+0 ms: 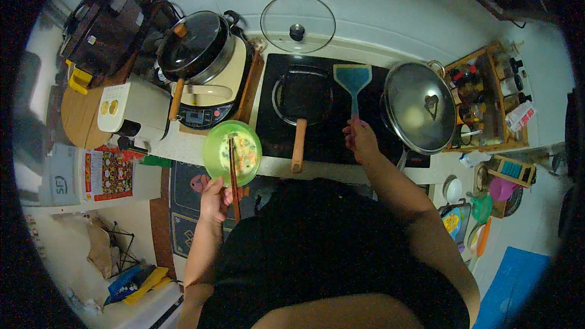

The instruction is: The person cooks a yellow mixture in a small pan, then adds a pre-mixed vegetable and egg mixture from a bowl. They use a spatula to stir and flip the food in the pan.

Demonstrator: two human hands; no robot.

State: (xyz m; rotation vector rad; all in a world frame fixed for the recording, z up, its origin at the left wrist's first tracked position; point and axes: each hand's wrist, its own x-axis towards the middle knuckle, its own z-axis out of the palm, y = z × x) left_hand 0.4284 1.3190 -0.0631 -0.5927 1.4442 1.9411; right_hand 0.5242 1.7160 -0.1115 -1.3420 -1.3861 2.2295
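My left hand [215, 198] grips the lower rim of a green bowl [209, 146], with a pale mixture [247, 153] flecked orange and green inside. A pair of dark chopsticks [234, 178] leans in the bowl, handles towards me. My right hand [362, 141] is closed around the handle of a blue spatula [353, 77], its blade raised over the black cooktop [274, 151]. Between my hands, a dark frying pan [304, 93] with a wooden handle [299, 146] sits on the cooktop.
Right of the spatula stands a lidded wok [420, 105], beside a wooden spice rack [496, 96]. A glass lid [298, 13] leans on the back wall. On the left are a lidded pan [196, 45] on an electric cooker [205, 114] and a white appliance [137, 105].
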